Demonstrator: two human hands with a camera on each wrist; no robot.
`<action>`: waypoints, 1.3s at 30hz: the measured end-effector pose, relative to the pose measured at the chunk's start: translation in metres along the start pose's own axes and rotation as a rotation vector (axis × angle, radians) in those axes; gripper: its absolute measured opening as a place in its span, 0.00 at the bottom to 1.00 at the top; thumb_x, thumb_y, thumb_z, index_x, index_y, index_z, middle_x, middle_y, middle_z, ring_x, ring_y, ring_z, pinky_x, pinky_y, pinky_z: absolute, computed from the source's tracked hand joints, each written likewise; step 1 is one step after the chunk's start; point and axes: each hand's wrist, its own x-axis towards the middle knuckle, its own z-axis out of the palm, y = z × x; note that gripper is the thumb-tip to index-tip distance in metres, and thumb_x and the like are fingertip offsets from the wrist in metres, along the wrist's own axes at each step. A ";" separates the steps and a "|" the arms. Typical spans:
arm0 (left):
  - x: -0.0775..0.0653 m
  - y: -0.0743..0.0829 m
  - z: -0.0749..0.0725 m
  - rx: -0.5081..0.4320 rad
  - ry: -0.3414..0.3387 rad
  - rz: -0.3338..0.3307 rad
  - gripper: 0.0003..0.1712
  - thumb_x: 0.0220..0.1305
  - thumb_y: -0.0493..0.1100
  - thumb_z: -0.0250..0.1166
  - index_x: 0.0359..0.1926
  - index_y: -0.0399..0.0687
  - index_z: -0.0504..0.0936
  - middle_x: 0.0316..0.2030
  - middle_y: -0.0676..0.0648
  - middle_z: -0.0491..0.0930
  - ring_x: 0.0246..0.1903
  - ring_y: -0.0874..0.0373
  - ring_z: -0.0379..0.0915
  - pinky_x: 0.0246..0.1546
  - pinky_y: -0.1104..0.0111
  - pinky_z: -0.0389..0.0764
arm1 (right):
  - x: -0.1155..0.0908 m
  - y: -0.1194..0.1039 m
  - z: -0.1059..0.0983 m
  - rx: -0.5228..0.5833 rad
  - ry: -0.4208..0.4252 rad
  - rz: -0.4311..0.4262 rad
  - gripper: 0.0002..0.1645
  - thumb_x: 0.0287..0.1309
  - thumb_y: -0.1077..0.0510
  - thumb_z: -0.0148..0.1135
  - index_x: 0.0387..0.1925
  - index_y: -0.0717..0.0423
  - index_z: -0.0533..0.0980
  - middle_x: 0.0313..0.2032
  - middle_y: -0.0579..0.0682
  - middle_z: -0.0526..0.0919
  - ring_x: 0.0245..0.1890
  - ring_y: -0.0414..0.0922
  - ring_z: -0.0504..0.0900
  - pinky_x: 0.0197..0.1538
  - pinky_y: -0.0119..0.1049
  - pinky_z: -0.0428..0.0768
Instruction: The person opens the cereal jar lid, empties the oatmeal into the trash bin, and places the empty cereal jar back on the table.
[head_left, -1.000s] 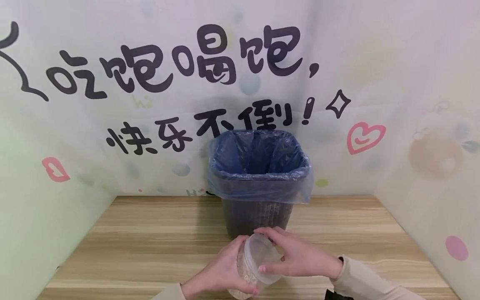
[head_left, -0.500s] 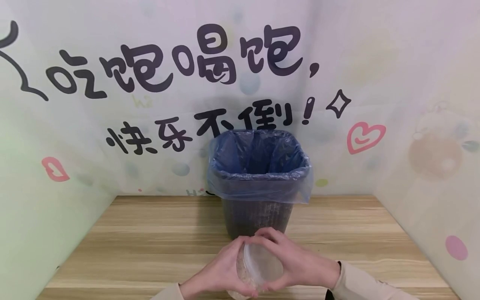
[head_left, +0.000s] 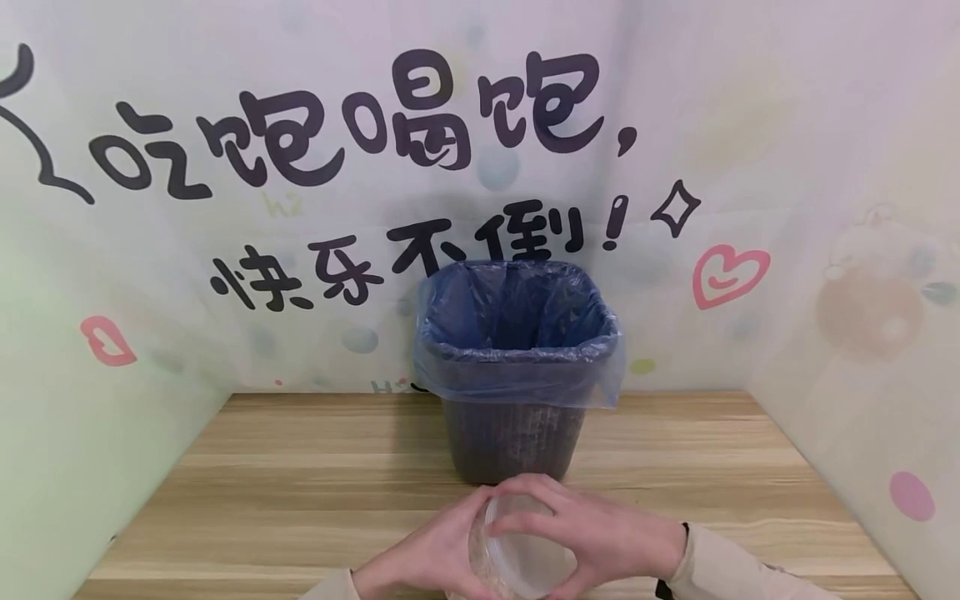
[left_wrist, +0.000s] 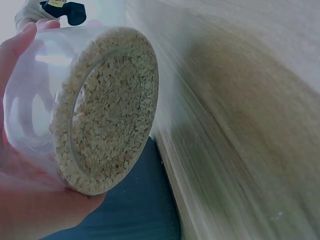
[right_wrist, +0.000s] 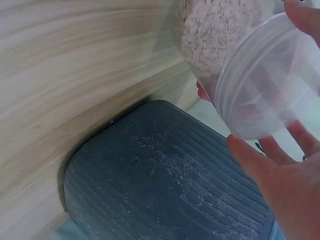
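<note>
A clear plastic jar (left_wrist: pixel 112 110), partly filled with pale flakes that look like oats, is held tilted off the table in front of the bin. My left hand (head_left: pixel 438 550) grips the jar's body, with the thumb on the near side. Around the translucent screw lid (right_wrist: pixel 265 82) curl the fingers and thumb of my right hand (head_left: pixel 600 533). In the head view the hands cover much of the jar, and its lower end leaves the frame. The left wrist view shows its flake-covered bottom; from the right wrist the lid sits on the jar's mouth.
Behind the hands stands a dark ribbed bin (head_left: pixel 517 437) lined with a blue plastic bag (head_left: pixel 517 379). The wood-grain table (head_left: pixel 300 467) is enclosed by printed fabric walls (head_left: pixel 750 125) at the back and sides.
Both hands and the jar have come slightly lower, toward the near edge. My right hand's fingers have shifted around the lid, and one finger now crosses its face in the head view.
</note>
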 end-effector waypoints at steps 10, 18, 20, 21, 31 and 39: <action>0.000 0.003 0.000 0.041 0.062 -0.092 0.51 0.39 0.49 0.81 0.63 0.49 0.64 0.52 0.49 0.74 0.48 0.60 0.72 0.47 0.67 0.74 | -0.008 -0.005 0.003 0.264 -0.033 0.259 0.56 0.52 0.41 0.70 0.74 0.48 0.50 0.71 0.54 0.47 0.66 0.52 0.61 0.57 0.41 0.73; 0.000 0.004 -0.002 0.140 0.077 -0.082 0.55 0.34 0.51 0.82 0.65 0.49 0.64 0.52 0.47 0.74 0.48 0.61 0.71 0.49 0.66 0.73 | -0.009 -0.001 0.010 0.499 -0.060 0.426 0.55 0.55 0.46 0.70 0.75 0.45 0.46 0.67 0.50 0.53 0.58 0.50 0.68 0.45 0.37 0.79; 0.001 0.004 -0.001 0.170 0.081 -0.061 0.56 0.33 0.52 0.82 0.65 0.49 0.64 0.52 0.48 0.74 0.48 0.61 0.70 0.49 0.66 0.73 | -0.008 -0.002 0.014 0.489 -0.041 0.434 0.57 0.54 0.46 0.70 0.75 0.46 0.46 0.66 0.49 0.54 0.57 0.48 0.68 0.45 0.36 0.78; 0.001 0.004 0.000 0.187 0.083 -0.048 0.56 0.33 0.52 0.82 0.65 0.49 0.64 0.52 0.49 0.74 0.48 0.61 0.70 0.49 0.66 0.73 | -0.008 -0.002 0.016 0.463 -0.027 0.429 0.57 0.53 0.45 0.71 0.75 0.47 0.47 0.66 0.49 0.55 0.58 0.48 0.68 0.47 0.37 0.78; 0.002 0.010 -0.001 0.214 0.095 -0.057 0.56 0.32 0.53 0.83 0.64 0.50 0.64 0.57 0.51 0.70 0.54 0.59 0.67 0.56 0.63 0.70 | 0.001 -0.013 0.018 0.235 0.038 0.385 0.55 0.52 0.39 0.69 0.74 0.45 0.51 0.67 0.55 0.56 0.62 0.52 0.65 0.54 0.47 0.75; -0.003 0.012 -0.004 0.182 0.067 -0.006 0.55 0.36 0.51 0.82 0.66 0.49 0.63 0.56 0.51 0.70 0.53 0.59 0.68 0.53 0.64 0.71 | 0.003 -0.016 0.017 0.199 0.039 0.365 0.54 0.51 0.41 0.71 0.74 0.43 0.53 0.69 0.50 0.54 0.66 0.49 0.62 0.56 0.45 0.74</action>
